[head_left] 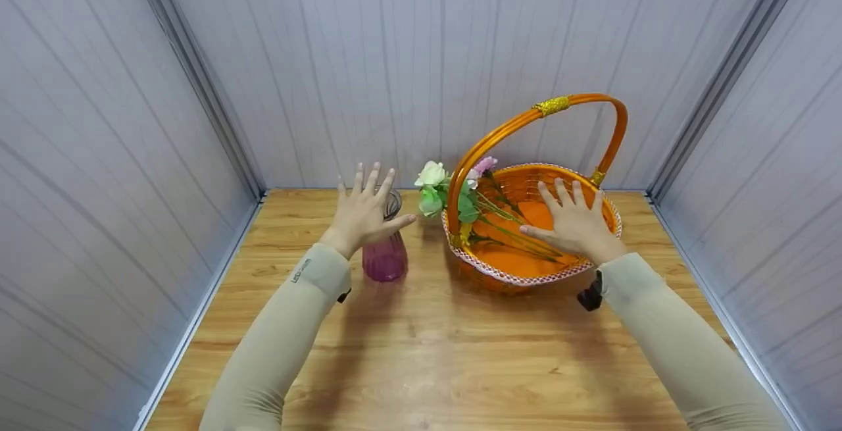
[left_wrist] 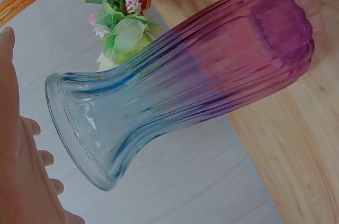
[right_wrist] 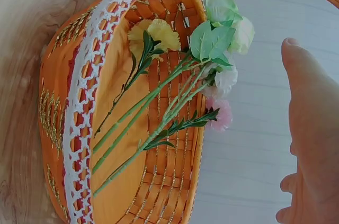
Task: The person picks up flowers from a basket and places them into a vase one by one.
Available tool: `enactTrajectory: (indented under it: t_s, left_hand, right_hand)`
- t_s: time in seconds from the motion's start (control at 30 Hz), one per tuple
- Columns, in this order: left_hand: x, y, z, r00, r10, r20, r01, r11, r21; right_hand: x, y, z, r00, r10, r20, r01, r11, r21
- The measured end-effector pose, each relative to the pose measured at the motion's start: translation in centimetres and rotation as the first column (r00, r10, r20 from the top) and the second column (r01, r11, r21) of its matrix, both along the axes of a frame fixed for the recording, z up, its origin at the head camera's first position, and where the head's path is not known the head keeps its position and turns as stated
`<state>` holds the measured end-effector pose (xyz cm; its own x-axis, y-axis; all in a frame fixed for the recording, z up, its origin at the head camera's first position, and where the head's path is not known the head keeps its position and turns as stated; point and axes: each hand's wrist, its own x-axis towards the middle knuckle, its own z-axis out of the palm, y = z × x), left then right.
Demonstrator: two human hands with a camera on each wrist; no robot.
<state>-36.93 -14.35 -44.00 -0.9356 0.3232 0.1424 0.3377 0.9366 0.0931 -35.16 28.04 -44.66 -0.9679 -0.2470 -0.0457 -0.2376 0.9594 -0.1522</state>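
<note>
My left hand (head_left: 363, 210) is spread with straight fingers above a ribbed glass vase, holding nothing. The vase (left_wrist: 180, 70) stands upright on the wooden surface, clear bluish at its flared mouth and purple-pink at its base. My right hand (head_left: 575, 224) hovers, fingers spread, over an orange woven basket (right_wrist: 58, 123) with a lace-trimmed rim and a tall arched handle (head_left: 506, 131). Several artificial flowers lie in the basket, stems inside and heads toward its left rim: pale green roses (right_wrist: 221, 9), a pink flower (right_wrist: 220, 114) and a yellow flower (right_wrist: 159, 36).
The wood-grain tabletop (head_left: 421, 365) extends in front of the vase and basket. Pale panel walls (head_left: 408, 56) rise behind and at both sides, with metal strips at the corners. A dark wrist device (head_left: 591, 294) sits under the right wrist.
</note>
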Motion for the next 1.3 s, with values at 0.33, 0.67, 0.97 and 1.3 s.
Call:
enactTrajectory:
  t_s: [0.33, 0.67, 0.97, 1.3]
  left_hand:
    - [0.4, -1.0, -0.4, 1.0, 0.015, 0.017, -0.016, 0.999, 0.05]
    - [0.6, -1.8, -1.0, 1.0, 0.022, -0.007, -0.021, 0.996, 0.084]
    - [0.7, -2.5, -1.6, 0.999, 0.039, -0.022, -0.035, 0.991, 0.128]
    - [0.8, -3.6, -2.2, 0.999, 0.048, -0.025, -0.04, 0.97, 0.24]
  right_hand:
    - [0.5, 0.2, -0.6, 1.0, 0.006, 0.001, -0.006, 1.0, -0.009]
    - [0.9, 0.3, -1.3, 1.0, 0.003, 0.014, -0.002, 1.0, -0.007]
    - [1.0, 0.7, -2.2, 1.0, 0.024, -0.015, -0.024, 0.999, -0.036]
    - [1.3, 1.2, -3.1, 0.993, 0.088, -0.074, -0.095, 0.991, -0.091]
